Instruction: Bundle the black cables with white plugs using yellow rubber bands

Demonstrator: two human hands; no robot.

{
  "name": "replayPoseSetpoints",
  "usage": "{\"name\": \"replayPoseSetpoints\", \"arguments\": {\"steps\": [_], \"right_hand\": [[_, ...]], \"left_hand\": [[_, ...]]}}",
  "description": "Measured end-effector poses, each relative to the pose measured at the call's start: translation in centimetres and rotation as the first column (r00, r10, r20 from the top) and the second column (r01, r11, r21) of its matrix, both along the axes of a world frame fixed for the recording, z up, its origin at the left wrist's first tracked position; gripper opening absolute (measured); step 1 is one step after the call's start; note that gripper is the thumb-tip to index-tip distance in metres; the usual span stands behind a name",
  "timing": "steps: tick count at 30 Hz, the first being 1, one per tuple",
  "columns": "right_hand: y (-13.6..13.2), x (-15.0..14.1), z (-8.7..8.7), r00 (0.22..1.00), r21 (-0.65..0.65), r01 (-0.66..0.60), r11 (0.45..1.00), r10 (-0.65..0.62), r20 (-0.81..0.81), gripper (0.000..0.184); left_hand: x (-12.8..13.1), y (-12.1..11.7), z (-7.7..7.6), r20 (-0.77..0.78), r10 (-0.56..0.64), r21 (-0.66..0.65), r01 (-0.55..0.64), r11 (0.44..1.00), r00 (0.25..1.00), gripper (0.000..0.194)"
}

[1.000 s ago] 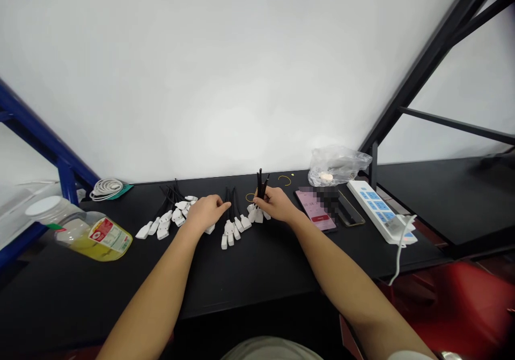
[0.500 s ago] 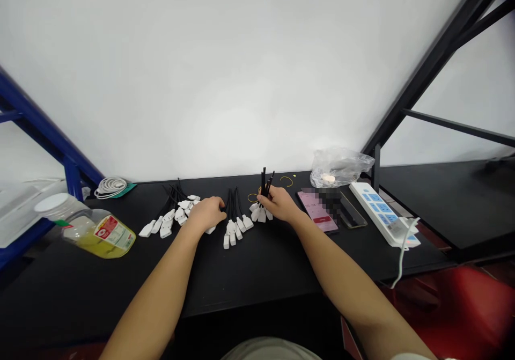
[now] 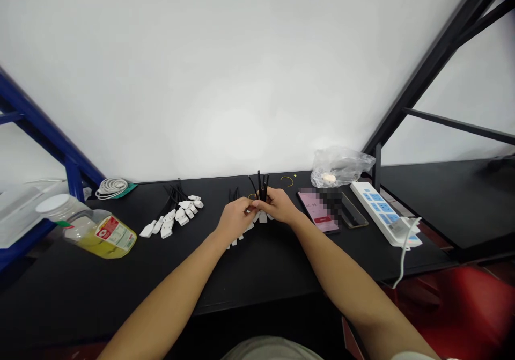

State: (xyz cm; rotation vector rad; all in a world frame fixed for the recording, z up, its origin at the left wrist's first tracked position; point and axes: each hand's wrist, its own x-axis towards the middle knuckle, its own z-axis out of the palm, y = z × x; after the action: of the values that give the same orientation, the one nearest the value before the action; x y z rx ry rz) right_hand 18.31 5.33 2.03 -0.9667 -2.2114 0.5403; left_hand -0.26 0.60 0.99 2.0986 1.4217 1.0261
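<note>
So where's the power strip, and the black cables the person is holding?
Power strip (image 3: 380, 212): head view, on its white top face.
Black cables (image 3: 262, 185): head view, on their upright ends.

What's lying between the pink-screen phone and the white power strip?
In the head view, a dark slim phone with a gold-toned edge lies between the pink-screen phone and the white power strip, partly behind the pixelated patch.
</note>
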Motion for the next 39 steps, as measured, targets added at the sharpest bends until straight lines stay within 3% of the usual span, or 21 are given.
{"name": "replayPoseSetpoints", "arguments": {"steps": [3, 5, 8, 10, 14, 20, 23, 26, 29, 33, 36, 39], "right_hand": [[0.0, -0.1, -0.2, 0.998, 0.031, 0.05, 0.998, -0.051, 0.033, 0.022], [0.1, -0.1, -0.1, 0.996, 0.041, 0.081, 0.996, -0.083, 0.044, 0.021], [0.1, -0.1, 0.0, 0.991, 0.036, 0.124, 0.992, -0.126, 0.048, 0.022], [0.1, 0.0, 0.1, 0.989, 0.022, 0.137, 0.99, -0.137, 0.046, 0.022], [0.1, -0.1, 0.1, 0.991, 0.003, 0.13, 0.991, -0.13, 0.04, 0.021], [0.0, -0.2, 0.1, 0.992, -0.002, 0.125, 0.992, -0.125, 0.035, 0.02], [0.0, -0.2, 0.1, 0.992, -0.012, 0.125, 0.992, -0.125, 0.023, 0.02], [0.0, -0.3, 0.1, 0.992, -0.016, 0.122, 0.992, -0.121, 0.027, 0.021], [0.1, -0.3, 0.0, 0.991, -0.016, 0.128, 0.992, -0.127, 0.029, 0.021], [0.2, -0.2, -0.1, 0.99, -0.004, 0.139, 0.99, -0.139, 0.034, 0.024], [0.2, -0.1, -0.1, 0.99, -0.006, 0.136, 0.991, -0.136, 0.034, 0.023], [0.1, -0.2, -0.1, 0.993, 0.002, 0.114, 0.993, -0.114, 0.024, 0.023]], "left_hand": [[-0.6, 0.3, 0.4, 0.042, 0.026, -0.088, -0.022, 0.996, 0.999, 0.022], [-1.8, 0.6, 0.9, 0.006, 0.102, -0.105, -0.101, 0.989, 0.995, 0.025], [-4.0, 1.3, 1.3, -0.244, 0.208, -0.156, -0.25, 0.956, 0.947, 0.032], [-5.2, 1.7, 1.3, -0.411, 0.188, -0.246, -0.307, 0.919, 0.892, 0.036], [-6.1, 2.2, 0.9, -0.496, 0.124, -0.347, -0.327, 0.879, 0.859, 0.035], [-6.2, 2.5, 0.4, -0.411, 0.173, -0.321, -0.32, 0.891, 0.895, 0.021], [-6.5, 2.6, 0.0, -0.319, 0.108, -0.42, -0.243, 0.875, 0.942, 0.034], [-6.5, 2.6, -0.4, -0.252, 0.043, -0.489, -0.166, 0.856, 0.967, 0.031], [-6.2, 2.7, -0.6, -0.28, 0.083, -0.421, -0.2, 0.885, 0.956, 0.023], [-6.2, 3.1, -0.4, -0.268, 0.223, -0.278, -0.297, 0.914, 0.937, 0.027], [-6.0, 3.1, 0.0, -0.052, 0.265, -0.195, -0.27, 0.943, 0.963, 0.027], [-4.5, 2.3, 0.3, 0.226, 0.23, -0.064, -0.221, 0.973, 0.947, 0.03]]}}
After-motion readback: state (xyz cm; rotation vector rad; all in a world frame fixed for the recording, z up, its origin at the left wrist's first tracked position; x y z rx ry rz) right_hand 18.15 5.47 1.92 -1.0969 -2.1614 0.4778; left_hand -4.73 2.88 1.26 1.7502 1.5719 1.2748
